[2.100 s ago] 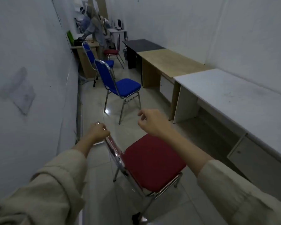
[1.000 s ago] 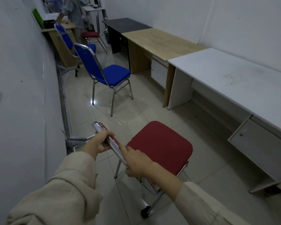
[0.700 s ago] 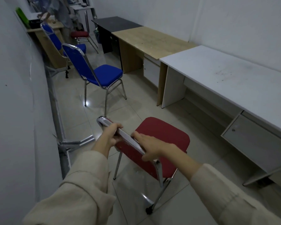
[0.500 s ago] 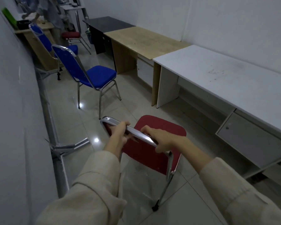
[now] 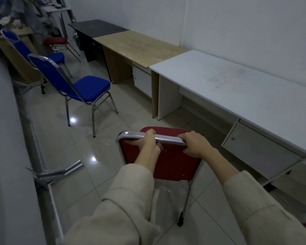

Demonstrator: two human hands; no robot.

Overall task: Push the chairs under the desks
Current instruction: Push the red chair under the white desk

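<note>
No legible text, label, brand, number or sign on any desk, chair or wall.

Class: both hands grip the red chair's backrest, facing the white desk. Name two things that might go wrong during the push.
The red chair may strike the drawer unit under the white desk if pushed too far right. Its legs might also catch on the tiled floor.

Near chair (image 5: 168, 161) standing on floor (image 5: 81, 175) before worktop (image 5: 237, 89) at right; 2nd chair (image 5: 88, 89) sitting farther off, w/ wall (image 5: 2, 138) running along left.
</note>
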